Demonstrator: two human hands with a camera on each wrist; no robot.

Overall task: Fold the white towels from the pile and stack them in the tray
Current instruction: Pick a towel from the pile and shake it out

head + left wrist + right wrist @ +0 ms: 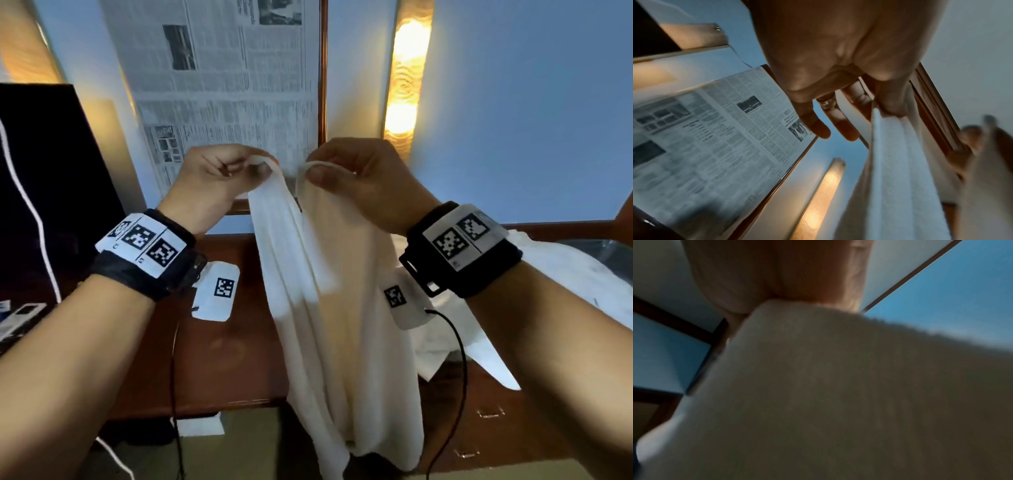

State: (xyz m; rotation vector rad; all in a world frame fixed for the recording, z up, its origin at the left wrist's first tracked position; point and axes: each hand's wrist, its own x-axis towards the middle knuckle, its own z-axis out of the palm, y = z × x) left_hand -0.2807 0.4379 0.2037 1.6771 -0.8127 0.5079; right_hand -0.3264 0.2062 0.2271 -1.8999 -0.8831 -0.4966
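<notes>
Here the left hand (219, 171) and the right hand (356, 178) are each pinching a top corner of one white towel (335, 308), both grips closed on the cloth with thumb against curled fingers, the two corners nearly touching. The towel is hanging down toward 6 o'clock, its long axis vertical, soft terry draping in loose folds in front of the brown wooden desk (226, 349). At 3 o'clock the pile of white towels (561, 274) is lying rumpled on the desk. Black wristbands are carrying white cards printed with square black-and-white code markers; their small lettering is not legible. Behind, at 12 o'clock, a framed newspaper page (219, 75) is hanging on the blue wall, its print too blurred to read. The right wrist view is showing only fuzzy towel nap beneath the hand.
</notes>
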